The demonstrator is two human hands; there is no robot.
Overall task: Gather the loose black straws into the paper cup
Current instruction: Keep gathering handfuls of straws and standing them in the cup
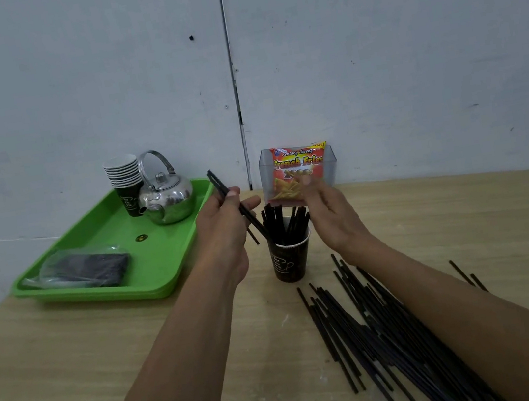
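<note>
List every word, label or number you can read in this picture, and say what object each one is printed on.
"French Fries": on the snack packet standing in the clear plastic box.
"Kentang Goreng": small line above it on the same packet.
Pale print on the paper cup holding straws: too blurred to read.
Print on the stacked cups on the green tray: too blurred to read.

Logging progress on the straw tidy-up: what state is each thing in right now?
left hand: holding a few straws, tips at the cup
right hand: open, empty
paper cup: upright, partly filled
loose straws: piled on table
kettle: lid on
</note>
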